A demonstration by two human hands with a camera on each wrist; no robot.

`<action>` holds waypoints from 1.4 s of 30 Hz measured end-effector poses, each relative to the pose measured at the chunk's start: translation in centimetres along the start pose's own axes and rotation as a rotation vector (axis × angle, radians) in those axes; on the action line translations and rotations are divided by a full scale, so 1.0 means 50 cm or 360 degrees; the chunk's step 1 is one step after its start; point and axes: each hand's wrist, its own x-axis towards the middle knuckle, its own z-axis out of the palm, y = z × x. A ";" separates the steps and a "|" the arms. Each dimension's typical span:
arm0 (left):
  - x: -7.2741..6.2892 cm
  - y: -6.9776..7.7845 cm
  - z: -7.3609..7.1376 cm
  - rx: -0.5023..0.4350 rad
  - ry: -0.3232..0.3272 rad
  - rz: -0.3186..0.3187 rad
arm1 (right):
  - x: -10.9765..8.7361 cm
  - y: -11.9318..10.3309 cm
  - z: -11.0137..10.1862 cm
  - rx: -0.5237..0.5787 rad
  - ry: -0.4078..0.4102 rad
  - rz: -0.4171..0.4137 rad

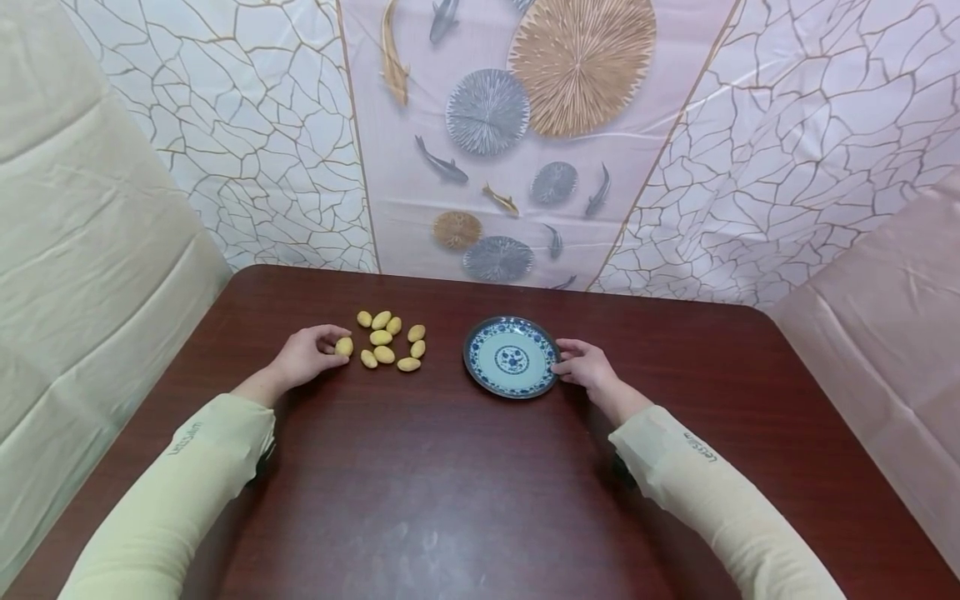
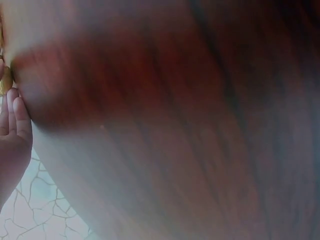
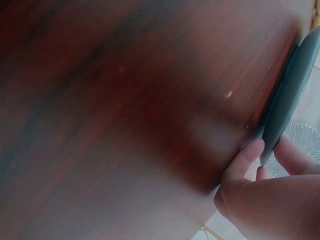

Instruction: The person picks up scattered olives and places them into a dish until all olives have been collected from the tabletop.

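Observation:
My left hand (image 1: 306, 357) pinches a yellow, egg-shaped object (image 1: 343, 347) resembling a small potato, between thumb and fingertips. In the left wrist view only part of that hand (image 2: 15, 125) and a sliver of the yellow object (image 2: 6, 80) show at the left edge. Several more yellow ovals (image 1: 381, 337) lie loosely grouped on the table just right of it. A round blue-and-white plate (image 1: 491, 350) with a dark rim sits further right. On its right edge my right hand (image 1: 592, 371) grips the rim; in the right wrist view, fingers and thumb lie on both sides of the plate's edge (image 3: 290, 90).
Everything lies on a dark red-brown wooden table (image 1: 427, 467), towards its far edge. Behind it hangs a patterned cloth (image 1: 491, 200) with fish and round leaves. Pale cloth panels (image 1: 90, 250) flank the table on both sides.

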 end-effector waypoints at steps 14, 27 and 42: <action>0.004 0.012 -0.001 -0.0042 0.0006 0.0015 | 0.000 0.002 -0.004 0.0092 -0.0017 0.0017; 0.024 0.074 0.007 -0.0170 0.0048 0.0095 | 0.002 0.011 0.000 0.0145 0.0039 -0.0004; 0.047 0.160 0.046 -0.0349 -0.0045 0.0150 | -0.003 0.013 -0.002 0.0212 0.0004 -0.0011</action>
